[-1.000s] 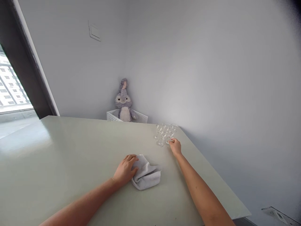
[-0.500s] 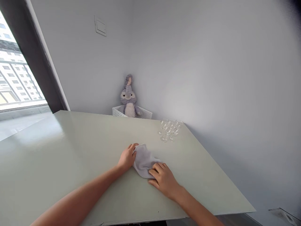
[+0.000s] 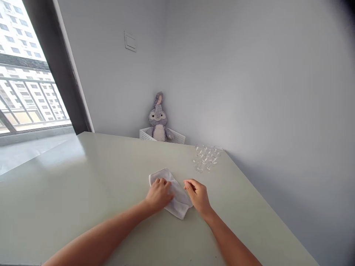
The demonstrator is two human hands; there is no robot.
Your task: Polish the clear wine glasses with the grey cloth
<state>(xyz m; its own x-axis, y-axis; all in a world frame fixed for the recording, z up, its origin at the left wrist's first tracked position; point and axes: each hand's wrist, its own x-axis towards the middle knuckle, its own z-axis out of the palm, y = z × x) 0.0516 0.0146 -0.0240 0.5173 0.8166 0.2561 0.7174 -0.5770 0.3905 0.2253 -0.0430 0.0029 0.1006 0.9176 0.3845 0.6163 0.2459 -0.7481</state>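
Observation:
A white cloth [image 3: 180, 201] lies partly unfolded on the pale table, its edges turned at an angle. My left hand [image 3: 159, 195] rests on its left half, fingers bent down onto the fabric and thumb slightly blurred. Just past the cloth's right edge is my right hand [image 3: 199, 195], curled closed with thumb against the fingers. Nothing shows in its grip, and the cloth's right corner comes close to the heel of this hand. Beyond the hands stands a cluster of several clear stemmed glasses [image 3: 205, 157].
The pale glossy table [image 3: 116, 159] reaches to the grey wall [image 3: 249, 92] on the right. A plush rabbit [image 3: 159, 122] sits in a white perforated basket [image 3: 177, 137] behind the far edge. At left is a window with a railing [image 3: 36, 99].
The cloth has been spread flatter and turned. My left hand has moved onto it, while my right hand has come off its surface and curled closed. The view has shifted slightly.

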